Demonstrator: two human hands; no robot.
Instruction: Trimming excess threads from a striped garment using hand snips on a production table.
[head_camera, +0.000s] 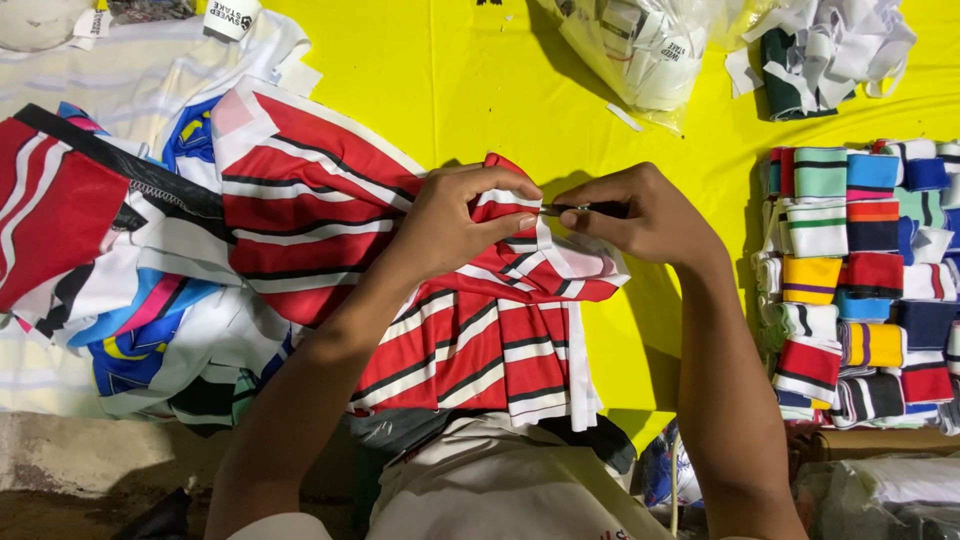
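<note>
Head view: red striped garment (470, 340) sits centre frame on the yellow table (480, 90), bunched, with its top edge lifted at about 12 o'clock of the pile. Left hand (455, 215) is pinched closed on that raised fold, thumb and fingers clamping the red-and-white edge. Right hand (645, 212) is closed around a small dark tool (585, 209), probably a thread snip or seam ripper, can't tell which; its tip points to 9 o'clock and meets the fabric right at the left fingertips. To do this well, my read: keep the fold taut between the left pinch and the tool tip, work only on the loose thread or stitch, keep the blade flat to the cloth so it doesn't nick the knit, and keep the left thumb clear of the point. Main risk is cutting the fabric, since the two hands are almost touching. Outward from there: a heap of mixed printed garments (130, 250) in red, white, blue and black at 9 o'clock, overlapping the red one. At 3 o'clock, well apart, stacked rows of folded striped rib pieces (860, 280) in many colours. At 1 o'clock a clear plastic bag of white labels (640, 45); at 2 o'clock a loose pile of white and green scraps (820, 45).
</note>
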